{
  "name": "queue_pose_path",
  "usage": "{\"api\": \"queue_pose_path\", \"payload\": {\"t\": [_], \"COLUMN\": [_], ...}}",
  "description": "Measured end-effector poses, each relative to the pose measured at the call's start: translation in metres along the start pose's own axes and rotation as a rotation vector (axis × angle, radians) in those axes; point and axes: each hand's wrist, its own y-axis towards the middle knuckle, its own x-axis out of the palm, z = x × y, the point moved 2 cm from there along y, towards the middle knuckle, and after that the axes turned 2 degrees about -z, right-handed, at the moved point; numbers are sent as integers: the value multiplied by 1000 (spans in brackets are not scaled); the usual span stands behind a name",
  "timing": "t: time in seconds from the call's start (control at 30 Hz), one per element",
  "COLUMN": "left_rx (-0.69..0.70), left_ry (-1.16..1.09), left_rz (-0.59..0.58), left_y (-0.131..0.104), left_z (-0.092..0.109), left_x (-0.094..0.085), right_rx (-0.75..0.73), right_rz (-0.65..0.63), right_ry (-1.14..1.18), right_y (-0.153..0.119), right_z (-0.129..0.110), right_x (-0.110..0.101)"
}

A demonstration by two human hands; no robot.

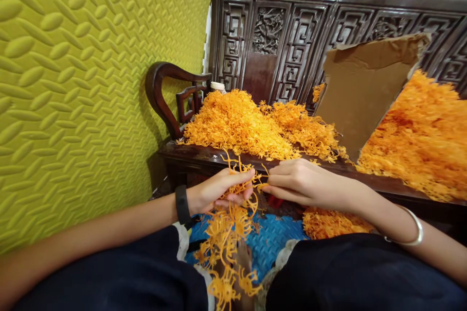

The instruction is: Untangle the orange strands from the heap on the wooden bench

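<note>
My left hand (235, 187), with a black band on its wrist, is closed around a clump of orange plastic branching pieces (241, 175). From below this hand a linked chain of the same orange pieces (224, 243) hangs down between my knees. My right hand (301, 180), with a silver bangle on its forearm, is close by on the right. Its fingers are pinched together at the end of a thin orange strand of the clump; the fingertips are partly hidden. Something small and red (274, 201) shows just under the right hand, too unclear to name.
A large heap of orange pieces (237, 124) lies on a dark carved wooden bench (182, 151). A cardboard sheet (359, 92) stands before another heap (419, 141) at the right. More pieces (333, 222) lie below. A yellow textured wall (91, 82) borders the left; blue matting (272, 235) covers the floor.
</note>
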Motion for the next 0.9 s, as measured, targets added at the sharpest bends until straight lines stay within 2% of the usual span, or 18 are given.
{"api": "queue_pose_path", "payload": {"t": [0.17,0.27,0.33,0.47,0.57,0.73,0.83,0.9], "left_rx": [-7,-23,-12,40,90,125,132,129], "left_ry": [148,159,124,-48,-147,-189,-195,-192], "left_rz": [-112,-121,-36,150,220,236,234,246], "left_y": [-3,-1,1,5,6,5,6,7], "left_z": [-3,-5,-5,-2,1,3,3,0], "left_x": [2,3,3,-1,-3,-1,-1,-2], "right_rx": [13,26,78,185,164,96,106,105], "right_rz": [-235,-261,-169,151,352,537,638,659], "right_ry": [283,283,164,-119,-123,20,4,-21], "right_y": [-7,-8,-5,3,7,11,13,14], "right_z": [-3,-2,1,8,10,6,3,3], "right_x": [-3,0,4,9,12,18,22,25]}}
